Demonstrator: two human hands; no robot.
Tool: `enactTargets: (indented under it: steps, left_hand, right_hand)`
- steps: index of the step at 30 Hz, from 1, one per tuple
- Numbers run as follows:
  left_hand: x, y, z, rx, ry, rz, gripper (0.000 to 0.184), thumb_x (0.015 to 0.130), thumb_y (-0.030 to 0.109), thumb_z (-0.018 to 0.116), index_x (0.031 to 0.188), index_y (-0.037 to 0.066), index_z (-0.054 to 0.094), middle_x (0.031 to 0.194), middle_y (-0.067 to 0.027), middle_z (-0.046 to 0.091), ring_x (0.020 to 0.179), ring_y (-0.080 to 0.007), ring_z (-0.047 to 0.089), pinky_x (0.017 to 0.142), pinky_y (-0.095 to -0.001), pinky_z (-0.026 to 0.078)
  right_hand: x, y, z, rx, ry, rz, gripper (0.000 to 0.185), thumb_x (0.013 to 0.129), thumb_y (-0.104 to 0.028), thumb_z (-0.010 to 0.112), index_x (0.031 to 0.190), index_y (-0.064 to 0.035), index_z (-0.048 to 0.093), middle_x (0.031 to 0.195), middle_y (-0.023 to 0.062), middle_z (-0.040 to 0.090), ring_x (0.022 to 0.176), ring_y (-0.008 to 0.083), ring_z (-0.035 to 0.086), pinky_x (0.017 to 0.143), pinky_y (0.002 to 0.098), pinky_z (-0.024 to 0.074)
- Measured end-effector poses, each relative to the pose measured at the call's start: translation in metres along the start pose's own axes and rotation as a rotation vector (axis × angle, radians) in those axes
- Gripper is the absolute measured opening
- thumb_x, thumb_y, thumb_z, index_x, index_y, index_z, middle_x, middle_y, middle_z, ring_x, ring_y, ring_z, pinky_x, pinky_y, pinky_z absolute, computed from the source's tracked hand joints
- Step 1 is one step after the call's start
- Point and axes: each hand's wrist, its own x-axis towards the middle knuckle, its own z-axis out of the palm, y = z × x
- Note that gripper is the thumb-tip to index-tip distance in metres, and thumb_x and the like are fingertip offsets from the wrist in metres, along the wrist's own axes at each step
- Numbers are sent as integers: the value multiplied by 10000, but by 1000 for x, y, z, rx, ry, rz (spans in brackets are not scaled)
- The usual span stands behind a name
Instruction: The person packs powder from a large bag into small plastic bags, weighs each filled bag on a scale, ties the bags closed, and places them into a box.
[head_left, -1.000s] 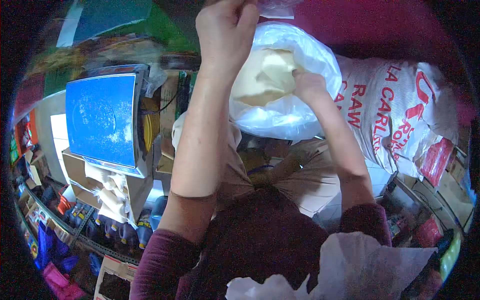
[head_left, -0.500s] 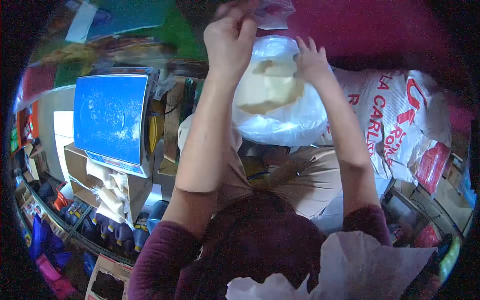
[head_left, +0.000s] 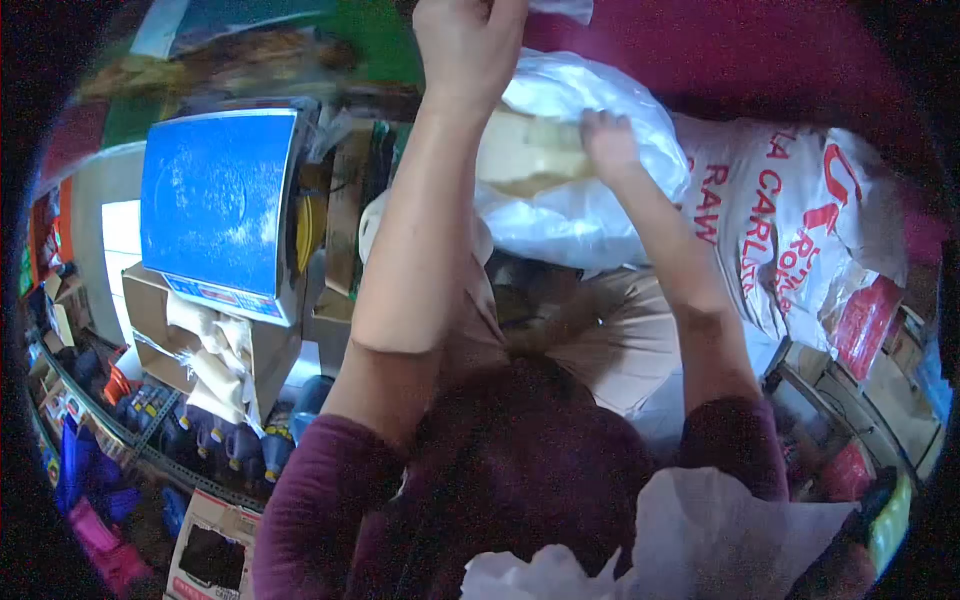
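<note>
My left hand [head_left: 470, 45] is closed at the top edge, its fingertips partly cut off. Thin clear plastic [head_left: 565, 8] shows just beyond it, seemingly the end of a bag in its grip. An open white plastic bag [head_left: 585, 230] sits in front of me, with pale cream, loose-looking contents [head_left: 520, 150] inside. Over the bag's mouth, my right hand [head_left: 610, 145] has its fingers curled and is smeared by motion. A blurred, pale translucent shape lies against its left side; I cannot make out what it is.
A scale with a blue platform [head_left: 220, 195] stands at left, above a cardboard box [head_left: 275, 365] holding filled pale bags. To the right lies a white sack with red lettering [head_left: 780, 220]. Dark bottles [head_left: 240, 450] line a shelf at lower left. Torn whitish sheeting [head_left: 740, 530] hangs below.
My left hand has moved up, partly out of view. My right hand has gone from spread fingers at the bag's far rim to curled fingers over its contents. The view has tilted slightly.
</note>
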Motion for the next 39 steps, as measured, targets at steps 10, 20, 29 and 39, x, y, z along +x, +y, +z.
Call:
enactTargets:
  steps: [10,20,29,39]
  left_hand:
    - [-4,2,-3,21,-39,-52,294,769,16,518,1027,-36,649,989,-208,652,948,-288,636,833,-330,481]
    - [-2,2,-6,-114,-3,-62,311,784,14,500,1055,-44,642,979,-162,656,908,-228,633,813,-287,477]
    - [-5,-9,-4,-86,-3,-80,298,801,16,493,1055,-50,634,932,-118,633,799,-145,593,712,-256,472]
    - [-6,-23,-8,2,-8,36,243,826,17,547,1041,-55,634,809,-40,601,663,-83,522,597,-229,439]
  right_hand:
    - [-2,4,7,67,-85,38,244,813,-180,511,1016,-84,604,1108,105,581,1023,273,560,853,446,412]
    - [-16,-35,-98,55,-454,-284,305,874,-191,485,1099,-75,656,1149,144,628,1025,314,616,882,430,441]
    - [74,19,-36,369,-372,157,350,772,-211,623,1095,-76,628,1160,139,606,1041,272,612,856,407,491]
    - [14,-26,-45,692,-592,370,426,818,-322,601,1132,-35,602,1115,186,625,1024,290,612,833,400,494]
